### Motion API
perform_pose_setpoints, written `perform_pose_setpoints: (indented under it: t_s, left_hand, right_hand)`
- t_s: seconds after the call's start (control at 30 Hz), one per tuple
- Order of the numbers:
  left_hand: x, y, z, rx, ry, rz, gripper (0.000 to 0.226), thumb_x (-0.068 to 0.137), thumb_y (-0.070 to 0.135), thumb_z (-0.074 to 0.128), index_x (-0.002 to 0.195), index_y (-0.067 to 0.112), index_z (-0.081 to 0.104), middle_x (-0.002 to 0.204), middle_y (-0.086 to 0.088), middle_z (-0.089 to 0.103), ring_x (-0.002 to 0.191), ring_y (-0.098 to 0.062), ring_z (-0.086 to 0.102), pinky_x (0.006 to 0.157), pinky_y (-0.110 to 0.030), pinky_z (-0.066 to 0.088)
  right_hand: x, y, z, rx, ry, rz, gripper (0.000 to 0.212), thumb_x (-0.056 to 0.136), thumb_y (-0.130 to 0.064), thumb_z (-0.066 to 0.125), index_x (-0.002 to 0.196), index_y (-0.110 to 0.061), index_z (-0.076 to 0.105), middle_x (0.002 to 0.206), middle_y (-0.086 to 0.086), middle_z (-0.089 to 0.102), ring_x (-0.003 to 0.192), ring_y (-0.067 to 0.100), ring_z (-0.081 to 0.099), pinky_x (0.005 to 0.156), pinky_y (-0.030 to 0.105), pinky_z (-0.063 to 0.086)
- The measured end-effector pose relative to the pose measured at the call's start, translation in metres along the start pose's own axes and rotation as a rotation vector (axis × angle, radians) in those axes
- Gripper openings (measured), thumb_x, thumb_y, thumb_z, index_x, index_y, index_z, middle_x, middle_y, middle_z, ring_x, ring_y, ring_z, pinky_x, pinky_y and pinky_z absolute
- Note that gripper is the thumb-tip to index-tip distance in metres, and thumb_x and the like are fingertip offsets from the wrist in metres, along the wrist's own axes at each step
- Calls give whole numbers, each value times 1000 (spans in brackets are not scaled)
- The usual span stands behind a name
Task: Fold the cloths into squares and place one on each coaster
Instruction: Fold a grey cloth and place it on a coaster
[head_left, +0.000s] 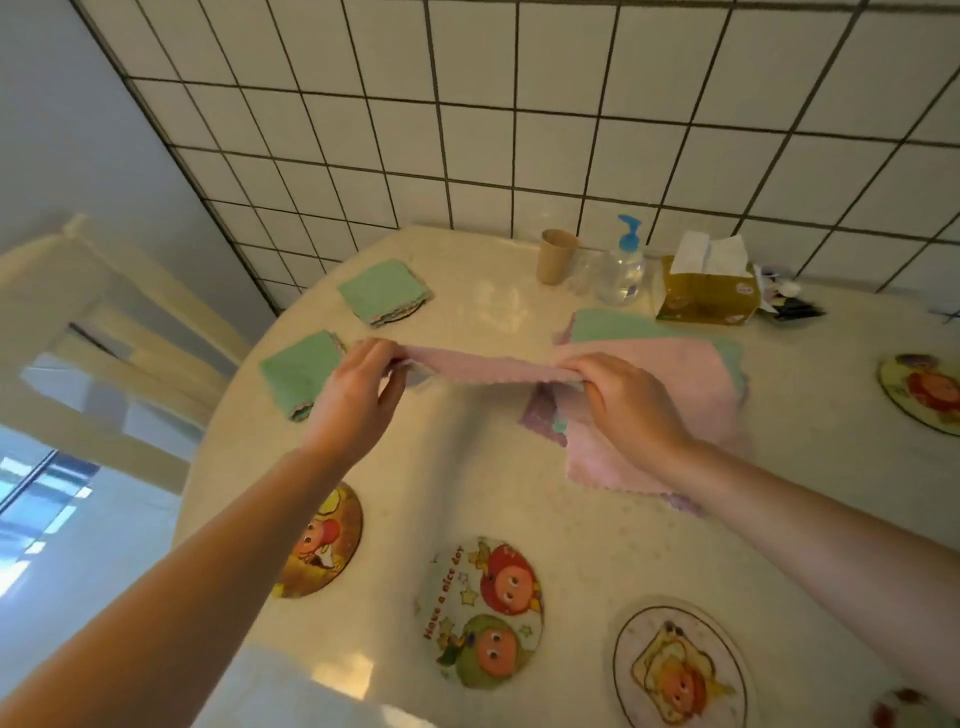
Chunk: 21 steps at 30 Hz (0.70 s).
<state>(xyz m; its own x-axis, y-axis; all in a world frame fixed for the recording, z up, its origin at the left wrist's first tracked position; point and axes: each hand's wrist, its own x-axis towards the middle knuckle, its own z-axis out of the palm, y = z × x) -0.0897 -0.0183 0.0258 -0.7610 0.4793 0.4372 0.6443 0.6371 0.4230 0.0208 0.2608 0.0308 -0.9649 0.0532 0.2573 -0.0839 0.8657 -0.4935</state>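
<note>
A pink cloth (483, 366) is stretched in the air between my left hand (358, 395) and my right hand (628, 397), each pinching one end. Under my right hand lies a loose pile of pink and green cloths (691, 374). Two folded green squares rest at the left: one (384, 292) on a coaster whose edge shows, the other (298, 374) near the table's left edge. Bare cartoon coasters lie near me: one (324, 543) partly under my left forearm, one (480, 613) in the middle, one (680, 670) at the right. Another coaster (922, 392) sits far right.
By the tiled wall stand a tan cup (557, 255), a clear pump bottle (623, 270) with a blue top, and a yellow tissue box (706, 296). Small dark items (795, 306) lie beside the box. A pale chair (104, 312) stands left of the round table (493, 467).
</note>
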Motion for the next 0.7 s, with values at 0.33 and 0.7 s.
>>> perform_pose_setpoints:
  t_s: [0.33,0.7]
  left_hand:
    - [-229,-61,-15,-61,-437,-141,14,82,6,67,91,17,66,87,3,66,77,-19,62,65,-29,51]
    - [-253,-75,-21,-238,-714,-419,25,81,16,72,74,35,57,73,18,58,70,-8,53,69,-24,43]
  right_hand:
    - [-141,-52,112,8,-575,115,37,95,-6,42,123,-22,58,124,-3,61,110,15,57,87,23,44]
    - [-187,-56,123,145,-546,333,9,89,-21,60,87,-30,63,82,-14,66,75,0,61,67,24,50]
